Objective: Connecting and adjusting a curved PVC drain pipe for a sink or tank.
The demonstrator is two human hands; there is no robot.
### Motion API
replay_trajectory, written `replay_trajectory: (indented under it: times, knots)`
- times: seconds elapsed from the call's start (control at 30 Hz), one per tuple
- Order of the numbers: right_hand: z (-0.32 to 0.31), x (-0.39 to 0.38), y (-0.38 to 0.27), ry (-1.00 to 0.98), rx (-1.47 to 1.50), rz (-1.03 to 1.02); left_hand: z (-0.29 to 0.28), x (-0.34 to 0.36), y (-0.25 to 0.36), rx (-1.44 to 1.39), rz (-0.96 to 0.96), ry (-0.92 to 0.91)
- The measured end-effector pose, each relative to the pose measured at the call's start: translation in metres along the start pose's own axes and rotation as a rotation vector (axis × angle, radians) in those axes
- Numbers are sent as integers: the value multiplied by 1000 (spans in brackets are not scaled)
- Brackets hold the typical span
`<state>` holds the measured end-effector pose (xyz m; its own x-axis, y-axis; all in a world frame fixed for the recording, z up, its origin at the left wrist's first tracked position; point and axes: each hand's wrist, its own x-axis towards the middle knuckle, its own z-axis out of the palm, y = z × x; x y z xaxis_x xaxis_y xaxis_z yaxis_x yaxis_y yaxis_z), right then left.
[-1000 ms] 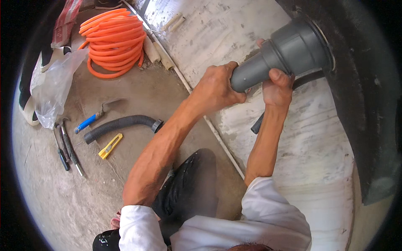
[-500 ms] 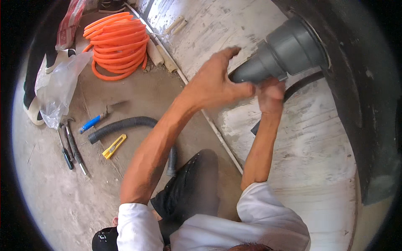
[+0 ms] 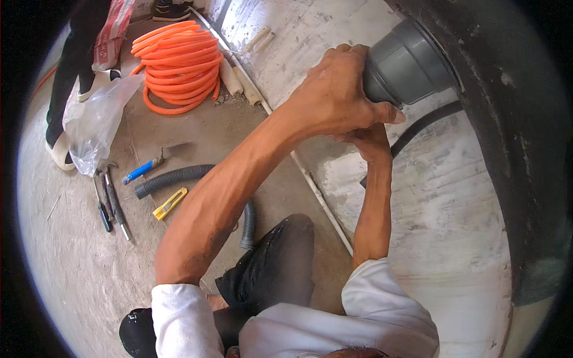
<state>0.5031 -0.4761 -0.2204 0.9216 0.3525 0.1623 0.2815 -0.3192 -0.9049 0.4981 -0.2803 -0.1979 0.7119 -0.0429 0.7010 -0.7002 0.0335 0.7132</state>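
Note:
A grey plastic pipe fitting (image 3: 409, 62) juts out from a large dark curved wall (image 3: 507, 119) at the upper right. My left hand (image 3: 340, 89) is closed round the narrow end of the fitting, thumb along its lower side. That end is covered by the hand. Just below, my right hand (image 3: 371, 142) reaches up under the left one. Its fingers are mostly hidden, so its hold cannot be made out. A black hose (image 3: 421, 126) runs behind my right wrist toward the dark wall.
An orange hose coil (image 3: 179, 68) lies at the upper left, near another person's legs (image 3: 77, 65) and a clear plastic bag (image 3: 98, 125). A ribbed grey hose (image 3: 173, 179), yellow utility knife (image 3: 170, 203), blue-handled tool (image 3: 142, 171) and hammer (image 3: 117, 206) lie on the floor.
My left hand has moved up and right and closed round the fitting's narrow end; it was spread beside it before. The right hand has shifted slightly left and down.

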Motion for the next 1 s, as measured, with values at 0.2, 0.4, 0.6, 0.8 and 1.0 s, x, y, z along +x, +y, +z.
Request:
replay_trajectory:
  times: [0.2,0.4,0.6,0.8,1.0]
  knots:
    - [5,-1,-3,-23,5,-6,-1,1,4,30,-41,-55]
    - [-2,2,4,-24,-193,-36,5,-6,7,145,-3,48]
    - [-8,5,14,-72,-255,-6,8,-10,8,134,2,104]
    - [-11,9,7,-35,-51,272,13,-12,13,162,-20,90]
    - [-14,4,18,-143,-345,-185,25,-19,13,233,-1,224]
